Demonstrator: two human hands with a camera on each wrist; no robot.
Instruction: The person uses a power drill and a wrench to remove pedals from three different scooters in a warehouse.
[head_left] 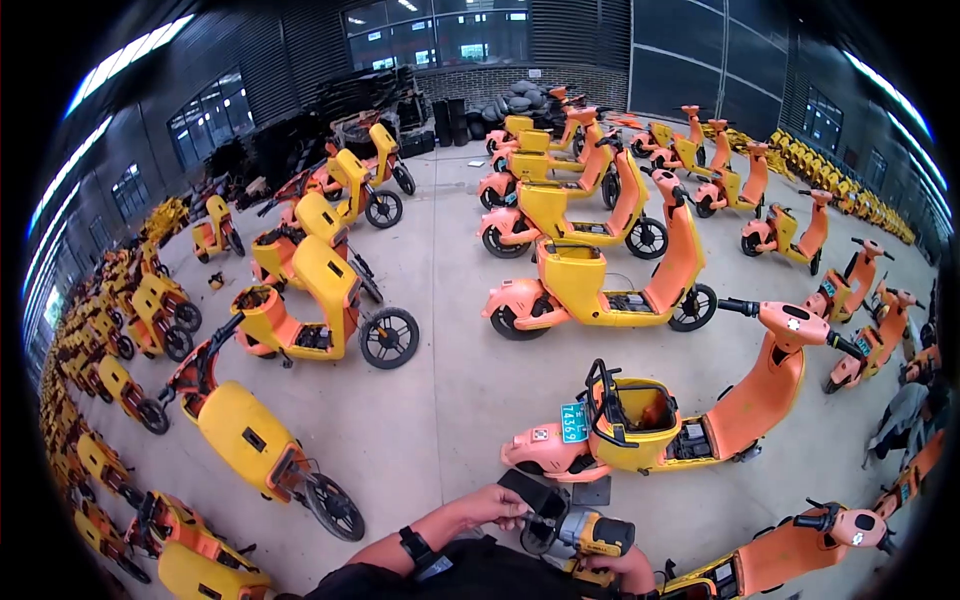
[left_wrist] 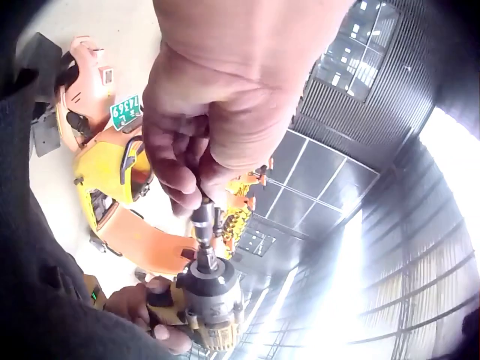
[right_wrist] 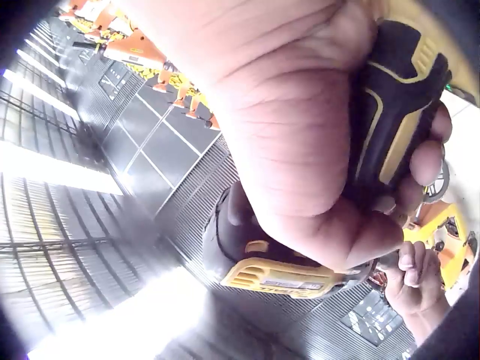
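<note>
My right hand [right_wrist: 300, 142] grips the handle of a yellow and black impact driver [head_left: 597, 532], its fingers wrapped around the grip. From the driver's nose a metal socket bit [left_wrist: 203, 223] sticks out toward my left hand [head_left: 497, 506]. In the left wrist view, my left thumb and fingers [left_wrist: 177, 178] pinch the socket bit's far end; a small dark piece between them is mostly hidden. Just beyond both hands, in the head view, stands an orange and yellow scooter [head_left: 640, 455] with a green number plate [head_left: 574, 423] and an open yellow rear bin.
Dark flat panels [head_left: 591, 492] lie near the scooter's rear wheel. At front left a yellow-fronted scooter [head_left: 245, 440] leans, and another orange one [head_left: 790, 555] stands close on the right. Rows of scooters line both sides of a concrete aisle [head_left: 435, 300]. Black parts are piled at the back.
</note>
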